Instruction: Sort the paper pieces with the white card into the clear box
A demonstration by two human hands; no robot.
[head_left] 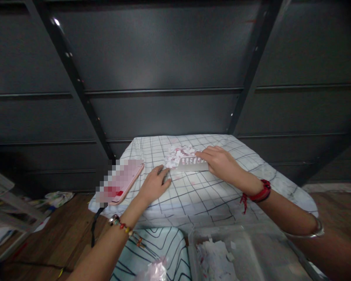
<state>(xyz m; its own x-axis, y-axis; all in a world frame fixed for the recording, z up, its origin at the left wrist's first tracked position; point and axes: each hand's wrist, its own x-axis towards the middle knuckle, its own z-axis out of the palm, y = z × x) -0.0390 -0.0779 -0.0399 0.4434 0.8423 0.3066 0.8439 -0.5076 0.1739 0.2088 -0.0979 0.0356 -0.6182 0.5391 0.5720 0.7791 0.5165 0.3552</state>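
Note:
On the checked cloth (187, 195) lies a heap of small white paper scraps (175, 154), some with pinkish marks. A whitish plastic piece with a row of slots (190, 160), perhaps a small basket, stands at the near side of the scraps. My right hand (220, 162) has its fingers closed over the right end of that piece. To the left, my left hand (155, 185) rests low over the cloth with fingers apart, its fingertips near the left end of the slotted piece and the scraps. Whether they touch it I cannot tell.
A pink-edged phone (125, 181), partly blurred out, lies at the cloth's left. Nearer me are a clear plastic bin (248, 238) holding paper pieces and a pale blue patterned cushion (163, 240) with a shiny pink wrapper. A dark panelled wall (163, 58) rises behind.

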